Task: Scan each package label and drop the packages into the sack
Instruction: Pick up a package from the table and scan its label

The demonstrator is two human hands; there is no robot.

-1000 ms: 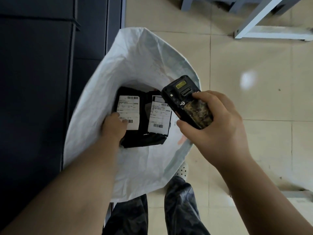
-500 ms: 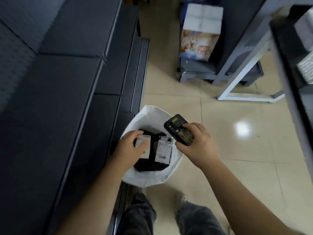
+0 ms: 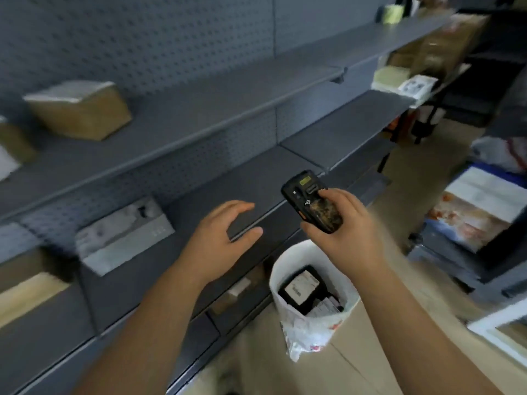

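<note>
My right hand (image 3: 346, 232) grips a black handheld scanner (image 3: 312, 201) above the white sack (image 3: 308, 329), which stands on the floor beside the shelving. Inside the sack lie black packages with white labels (image 3: 302, 289). My left hand (image 3: 225, 232) hovers empty over the grey shelf edge, fingers spread, left of the scanner. A grey parcel (image 3: 122, 235) sits on the shelf to the left of that hand. A brown cardboard box (image 3: 79, 109) rests on the shelf above.
Grey metal shelves (image 3: 256, 109) with pegboard backing run along the left. More boxes (image 3: 31, 292) sit at the far left and far back right. A printed carton (image 3: 479, 212) stands on a low rack at the right. Beige tiled floor lies between.
My left hand has let go of the package in the sack and risen to the shelf. The view has lifted from the sack to the shelves. The scanner stays in my right hand.
</note>
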